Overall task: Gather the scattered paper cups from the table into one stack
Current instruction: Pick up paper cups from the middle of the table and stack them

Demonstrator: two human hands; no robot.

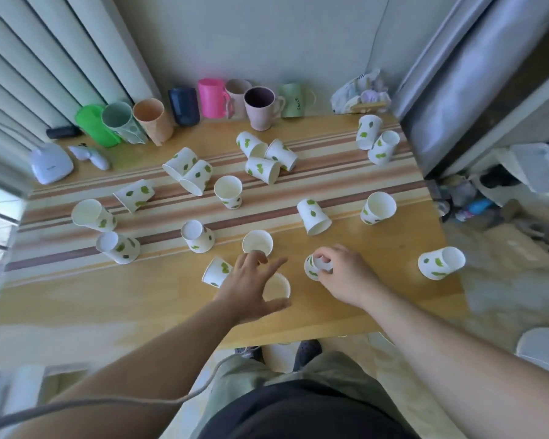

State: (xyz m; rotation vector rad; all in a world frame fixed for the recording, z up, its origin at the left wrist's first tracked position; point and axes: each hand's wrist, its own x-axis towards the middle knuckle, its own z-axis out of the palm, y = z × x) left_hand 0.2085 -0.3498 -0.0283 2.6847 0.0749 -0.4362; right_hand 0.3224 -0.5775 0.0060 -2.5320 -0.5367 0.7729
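Several white paper cups with green leaf prints lie scattered over the wooden table (pixel 393 299), some upright, some on their sides. My right hand (pixel 343 277) is closed on a cup lying on its side (pixel 311 269) near the front middle. My left hand (pixel 251 286) hovers with fingers spread around an upright cup (pixel 278 288), thumb at its near rim. Another upright cup (pixel 257 242) stands just beyond my left fingertips, and a tipped cup (pixel 216 272) lies to the left of that hand.
A row of coloured plastic mugs (pixel 211 98) lines the back edge against the wall. A white device (pixel 49 163) sits at the back left, a crumpled bag (pixel 360 93) at the back right. A striped cloth (pixel 76 245) covers the table's left and middle.
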